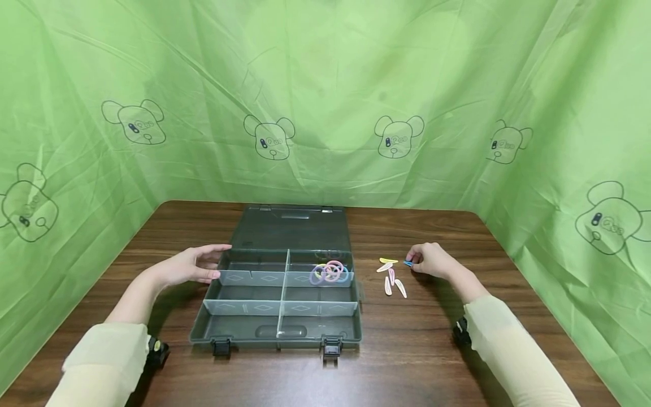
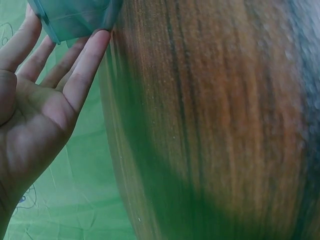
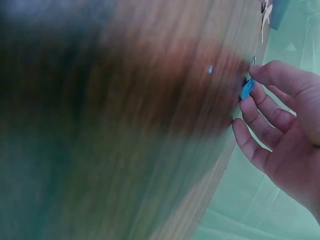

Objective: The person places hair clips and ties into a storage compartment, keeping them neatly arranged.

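A dark translucent organizer box (image 1: 325,328) lies on the table with its lid folded back. Against its left wall, my left hand (image 1: 190,265) rests with long, spread fingers; in the left wrist view its fingertips (image 2: 102,37) touch the box's side. On the other side, my right hand (image 1: 431,261) pinches a blue snap hair clip (image 3: 247,89) between thumb and fingers, low over the tabletop. Just left of that hand lie a yellow hair clip (image 1: 389,260) and several pale and pink hair clips (image 1: 391,276). Several pastel hair ties (image 1: 333,271) sit in the box's back right compartment.
The lid (image 1: 295,229) lies toward the table's back edge. White dividers (image 1: 244,307) split the box into compartments, and black latches (image 1: 332,346) face the front. Green cloth (image 1: 325,113) with printed bear heads hangs around the wooden table (image 1: 417,362).
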Demonstrator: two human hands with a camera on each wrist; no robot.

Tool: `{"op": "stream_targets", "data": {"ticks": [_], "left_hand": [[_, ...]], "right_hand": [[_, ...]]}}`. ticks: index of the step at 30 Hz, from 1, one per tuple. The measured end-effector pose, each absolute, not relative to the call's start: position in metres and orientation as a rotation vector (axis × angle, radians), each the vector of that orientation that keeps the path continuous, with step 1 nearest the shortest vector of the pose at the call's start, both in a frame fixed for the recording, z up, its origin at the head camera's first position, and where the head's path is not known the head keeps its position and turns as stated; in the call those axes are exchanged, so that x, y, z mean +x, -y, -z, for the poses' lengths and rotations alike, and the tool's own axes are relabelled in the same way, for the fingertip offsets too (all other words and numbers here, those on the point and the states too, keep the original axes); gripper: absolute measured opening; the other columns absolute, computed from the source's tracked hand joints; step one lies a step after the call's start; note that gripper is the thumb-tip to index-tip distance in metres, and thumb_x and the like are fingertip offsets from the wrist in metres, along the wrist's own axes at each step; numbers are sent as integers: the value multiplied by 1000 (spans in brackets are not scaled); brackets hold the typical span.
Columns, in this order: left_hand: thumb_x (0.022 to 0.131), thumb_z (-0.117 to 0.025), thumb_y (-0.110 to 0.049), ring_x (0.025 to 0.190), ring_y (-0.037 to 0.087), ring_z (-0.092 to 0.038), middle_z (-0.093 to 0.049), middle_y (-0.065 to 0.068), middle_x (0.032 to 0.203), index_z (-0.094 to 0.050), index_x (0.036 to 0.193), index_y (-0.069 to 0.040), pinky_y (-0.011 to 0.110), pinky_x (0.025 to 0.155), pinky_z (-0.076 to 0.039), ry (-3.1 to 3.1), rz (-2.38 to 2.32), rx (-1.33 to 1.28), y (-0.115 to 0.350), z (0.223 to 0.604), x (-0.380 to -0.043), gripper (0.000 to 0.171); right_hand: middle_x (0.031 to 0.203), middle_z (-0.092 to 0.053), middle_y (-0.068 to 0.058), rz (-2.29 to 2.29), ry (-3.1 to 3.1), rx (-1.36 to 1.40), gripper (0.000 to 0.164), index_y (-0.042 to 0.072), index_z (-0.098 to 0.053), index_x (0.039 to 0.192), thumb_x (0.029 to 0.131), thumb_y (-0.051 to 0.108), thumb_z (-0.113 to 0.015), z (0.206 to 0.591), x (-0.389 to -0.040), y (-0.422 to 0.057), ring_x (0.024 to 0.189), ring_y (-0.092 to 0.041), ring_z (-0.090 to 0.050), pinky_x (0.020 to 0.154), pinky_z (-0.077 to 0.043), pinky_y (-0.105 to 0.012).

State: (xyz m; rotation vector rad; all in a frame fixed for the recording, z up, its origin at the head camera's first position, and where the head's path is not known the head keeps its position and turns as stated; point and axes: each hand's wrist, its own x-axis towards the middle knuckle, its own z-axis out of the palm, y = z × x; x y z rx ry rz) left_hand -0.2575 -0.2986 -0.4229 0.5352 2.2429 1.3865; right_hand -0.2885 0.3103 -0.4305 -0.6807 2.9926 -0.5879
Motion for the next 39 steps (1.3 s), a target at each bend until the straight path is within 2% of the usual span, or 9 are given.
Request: {"op": "stream_targets", "data": {"ticks": [10,19,28,35,39], "left_hand": [[86,-69,-17,128,46,-35,-24,30,148,-27,149,-12,31,86,-54,-2244,-1401,516,298,422,-257,76],[88,-66,-14,129,49,-32,-21,32,148,-24,150,-7,34,87,-54,-2218,-1406,546,298,424,-259,75],[89,-66,-13,124,43,-43,-22,30,148,-24,150,-11,32,86,-54,-2218,-1406,518,297,423,-257,74],[89,-65,-13,129,48,-34,-22,31,148,-26,149,-13,34,87,-54,-2217,-1409,516,298,424,-259,72],[89,-66,-13,130,48,-33,-22,31,149,-25,150,-12,34,87,-54,-2214,-1407,520,299,424,-259,73]], "right_hand": [[70,-62,4,603,-2990,-664,8,9,-68,82,76,5,-72,430,-285,-310,66,-10,-55,61,-45,-25],[71,-63,5,619,-2965,-708,9,8,-68,83,76,3,-70,422,-274,-304,67,-8,-55,61,-47,-25],[73,-63,7,626,-2964,-816,10,8,-69,84,75,4,-69,413,-264,-289,70,-11,-57,63,-48,-24],[71,-61,7,667,-2969,-896,12,7,-69,84,73,0,-69,404,-255,-278,67,-9,-56,59,-48,-22],[70,-60,6,705,-2966,-922,13,8,-68,83,73,-1,-68,396,-249,-270,64,-7,-53,56,-46,-20]]}}
